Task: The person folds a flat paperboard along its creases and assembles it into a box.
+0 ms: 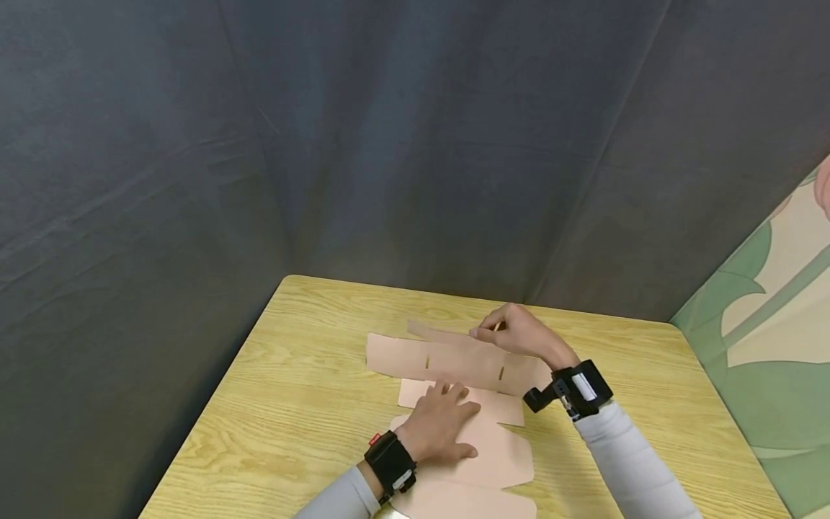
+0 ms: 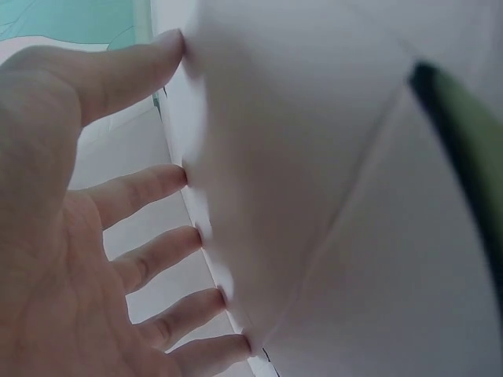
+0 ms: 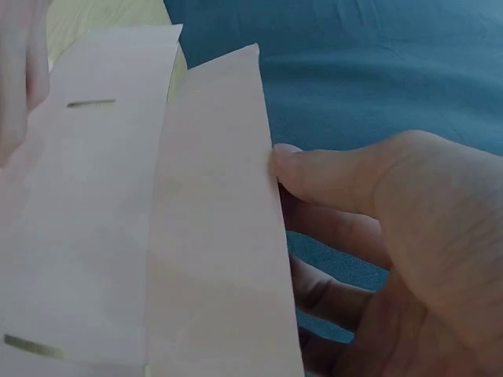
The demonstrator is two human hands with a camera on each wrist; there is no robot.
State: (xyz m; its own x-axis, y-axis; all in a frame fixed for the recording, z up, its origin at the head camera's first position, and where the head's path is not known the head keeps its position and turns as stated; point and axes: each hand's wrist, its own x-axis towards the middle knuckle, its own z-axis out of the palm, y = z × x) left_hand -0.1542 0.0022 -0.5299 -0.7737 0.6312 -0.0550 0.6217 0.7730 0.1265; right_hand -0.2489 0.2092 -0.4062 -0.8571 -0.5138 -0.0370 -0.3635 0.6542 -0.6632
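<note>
A pinkish, unfolded cardboard box blank (image 1: 499, 458) lies lengthwise on the table, running out at the bottom of the head view. My left hand (image 1: 441, 425) presses on its middle with straight, spread fingers; the left wrist view shows those fingertips (image 2: 192, 236) against the card. At the far end, a panel with two short slots (image 1: 395, 355) stands tilted up. Beyond the crease is a narrow flap (image 3: 212, 212), whose outer edge my right hand (image 1: 521, 333) pinches between thumb and fingers. The right fingers are partly hidden behind the flap.
The wood-grain table (image 1: 259, 404) extends on both sides of the cardboard. A dark curtain (image 1: 415, 158) hangs behind and to the left of it. At the right is a surface with a green leaf pattern (image 1: 772, 375). Both wrists wear black camera straps.
</note>
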